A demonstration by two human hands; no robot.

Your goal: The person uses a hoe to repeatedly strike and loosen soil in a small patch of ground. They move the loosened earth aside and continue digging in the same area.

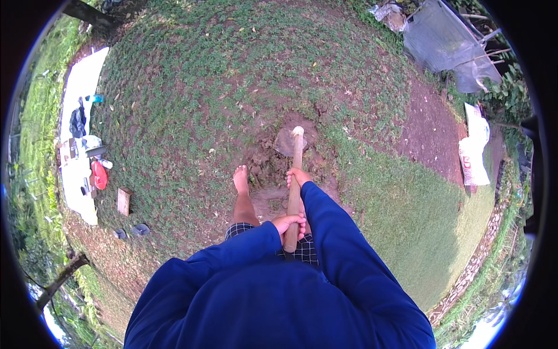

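Note:
Both my hands grip the wooden handle of a hoe (296, 192), which points straight ahead of me. My left hand (289, 223) is wrapped round the handle close to its near end. Farther up the shaft, my right hand (299, 177) closes round it too. At the far end the pale tip of the handle pokes through the hoe's head, and its broad, dirt-coloured blade (285, 142) rests at the dug soil. Loose brown clods (264, 160) lie just left of the blade. My bare foot (240, 179) stands on the ground beside these clods.
Patchy grass surrounds the dug spot. On the left, a white sheet (78, 180) carries bags and a red item (99, 175); a box (124, 201) and sandals (140, 229) lie nearer. White sacks (474, 160) stand at right, below a grey tarp (444, 43). A stone edging (471, 273) curves at lower right.

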